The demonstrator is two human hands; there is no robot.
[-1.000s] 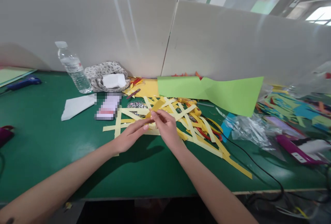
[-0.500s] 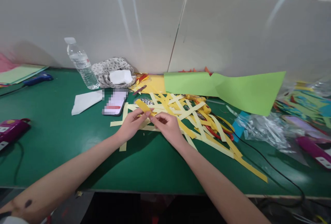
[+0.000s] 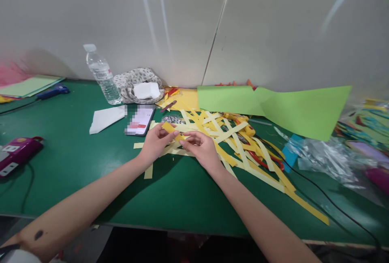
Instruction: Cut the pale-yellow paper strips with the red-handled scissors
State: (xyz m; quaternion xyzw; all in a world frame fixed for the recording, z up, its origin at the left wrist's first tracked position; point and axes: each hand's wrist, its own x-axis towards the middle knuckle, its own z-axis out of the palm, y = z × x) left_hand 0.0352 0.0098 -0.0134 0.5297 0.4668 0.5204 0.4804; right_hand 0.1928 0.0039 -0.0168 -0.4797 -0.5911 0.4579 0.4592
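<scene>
A short yellow paper strip is pinched in my left hand, thumb on top, a little above the table. My right hand has its fingertips closed on the strip's other end, where the paper seems folded; the fingers partly hide it. Beneath and beyond both hands lies a loose pile of pale and bright yellow paper strips, crossing one another. Two pale strips stick out left of my left hand. Just behind the hands is a small clear bag of shiny bits.
A phone, a white paper piece and a water bottle are at the left, near a spotted cloth pouch. Green paper sheets lean at the back. Yellow-handled pliers, plastic wrap and a black cable lie right.
The view has shifted, so everything sits slightly further right. Both hands still pinch the yellow strip, which has turned a little; my right fingers have shifted slightly along its end.
</scene>
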